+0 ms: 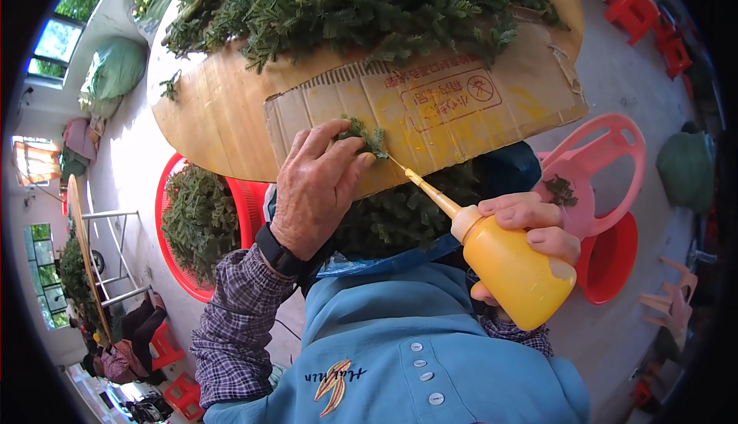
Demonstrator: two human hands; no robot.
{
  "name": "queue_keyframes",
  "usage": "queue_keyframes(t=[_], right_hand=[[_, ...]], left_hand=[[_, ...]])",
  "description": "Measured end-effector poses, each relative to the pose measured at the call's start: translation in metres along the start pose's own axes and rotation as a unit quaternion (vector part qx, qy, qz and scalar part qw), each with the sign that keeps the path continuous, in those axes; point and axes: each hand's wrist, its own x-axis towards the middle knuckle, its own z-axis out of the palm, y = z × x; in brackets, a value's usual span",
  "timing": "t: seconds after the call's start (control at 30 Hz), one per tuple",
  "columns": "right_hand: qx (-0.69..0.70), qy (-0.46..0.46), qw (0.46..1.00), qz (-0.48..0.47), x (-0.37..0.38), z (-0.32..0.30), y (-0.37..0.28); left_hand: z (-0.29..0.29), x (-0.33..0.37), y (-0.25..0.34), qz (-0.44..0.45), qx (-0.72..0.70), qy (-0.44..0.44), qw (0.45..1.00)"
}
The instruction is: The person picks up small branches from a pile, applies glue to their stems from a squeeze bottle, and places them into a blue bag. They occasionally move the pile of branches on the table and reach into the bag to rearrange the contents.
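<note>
My left hand point(319, 182) pinches a small green sprig point(369, 138) just above a flat cardboard piece point(330, 109). In my right hand point(530, 224) is a yellow squeeze bottle point(516, 270), tilted so that its long thin nozzle point(430, 193) points up and left. The nozzle tip comes close to the sprig; whether they touch I cannot tell. Yellow smears mark the cardboard, which lies on the near edge of a round wooden table point(223, 109). A large heap of green sprigs point(361, 9) covers the far part of the table.
A red basket point(165, 216) of greenery stands at the left. More sprigs point(400, 220) lie below the table edge in front of me. To the right are a pink plastic chair point(626, 147) and a red tub point(611, 262). Another person point(127, 351) sits at the far left.
</note>
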Motion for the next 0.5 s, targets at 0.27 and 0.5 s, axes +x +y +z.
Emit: queue_keyframes(t=[0.27,0.5], right_hand=[[-0.012,0.054,0.998,-0.023,0.0,-0.009,-0.007],[-0.005,0.029,0.999,-0.04,0.004,-0.006,-0.008]], left_hand=[[0.015,-0.001,0.003,-0.015,0.027,0.045,0.999],[0.025,-0.003,0.0,-0.041,0.007,0.079,0.996]])
